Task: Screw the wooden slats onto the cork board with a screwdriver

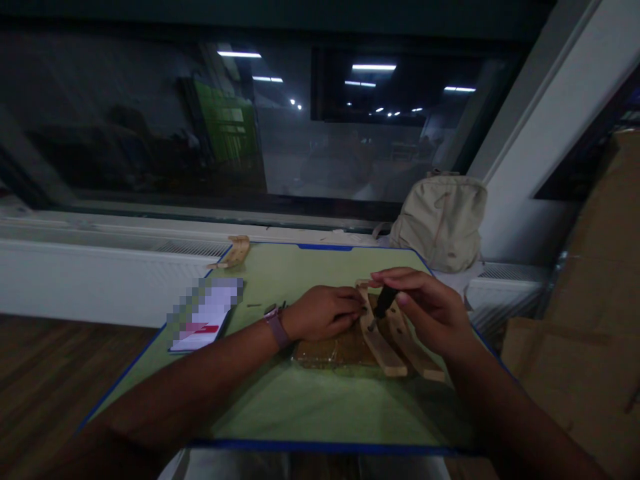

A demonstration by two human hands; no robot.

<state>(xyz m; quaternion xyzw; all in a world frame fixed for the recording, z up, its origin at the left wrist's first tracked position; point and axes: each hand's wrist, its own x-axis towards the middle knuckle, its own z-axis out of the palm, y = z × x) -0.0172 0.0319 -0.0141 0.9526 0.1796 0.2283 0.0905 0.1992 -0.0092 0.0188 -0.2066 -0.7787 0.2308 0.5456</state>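
Note:
My right hand (pixel 433 307) is closed around the black handle of a screwdriver (pixel 385 301), which slants down to a small screw (pixel 371 327) on a wooden slat (pixel 384 353). The fingers of my left hand (pixel 327 312), a watch (pixel 275 325) on its wrist, press together against the left side of this slat and hold it. A second wooden slat (pixel 417 355) with dark holes lies to the right, partly under my right hand. Beneath the slats is a flat package wrapped in shiny brown tape (pixel 325 353).
The green tabletop (pixel 280 407) has blue edges. A printed booklet or tablet, partly blurred (pixel 207 317), lies at left. Another wooden piece (pixel 237 252) sits at the far left corner, and a small thin item (pixel 254 305) nearer. A beige backpack (pixel 443 220) and cardboard (pixel 585 287) stand at right.

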